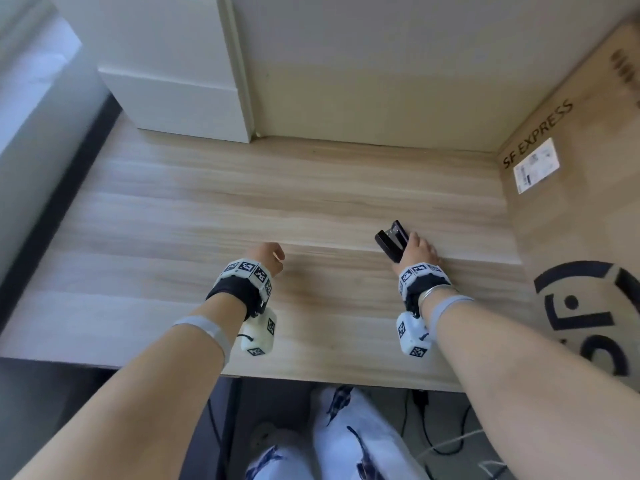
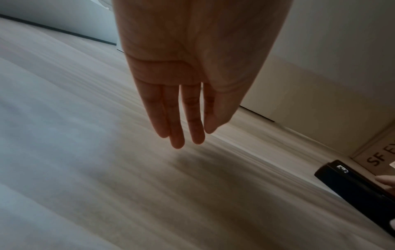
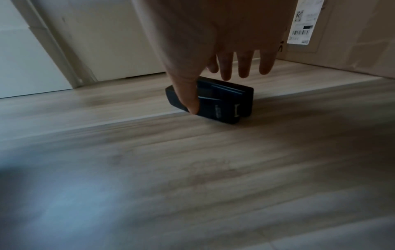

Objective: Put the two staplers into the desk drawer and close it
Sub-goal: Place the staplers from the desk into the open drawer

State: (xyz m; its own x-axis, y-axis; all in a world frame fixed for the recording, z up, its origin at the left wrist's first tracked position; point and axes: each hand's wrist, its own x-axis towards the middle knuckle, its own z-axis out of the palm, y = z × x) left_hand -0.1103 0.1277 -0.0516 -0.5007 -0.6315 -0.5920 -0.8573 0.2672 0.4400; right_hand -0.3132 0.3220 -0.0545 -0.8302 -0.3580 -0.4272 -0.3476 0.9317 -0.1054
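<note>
A black stapler (image 1: 389, 242) lies on the light wooden desk (image 1: 242, 209), right of centre. I cannot tell whether it is one stapler or two pressed together. My right hand (image 1: 417, 249) grips it, with the thumb on its near left side and the fingers reaching over its far side. The right wrist view shows this grip (image 3: 209, 93) on the stapler (image 3: 224, 104). My left hand (image 1: 268, 258) hangs over the middle of the desk, holding nothing, with straight fingers (image 2: 177, 138). The stapler (image 2: 352, 186) lies to the left hand's right. No drawer is in view.
A large cardboard box (image 1: 571, 202) marked SF EXPRESS stands along the desk's right side, close to the stapler. A white cabinet block (image 1: 180, 105) sits at the back left against the wall. The desk's front edge (image 1: 346, 379) is above my knees.
</note>
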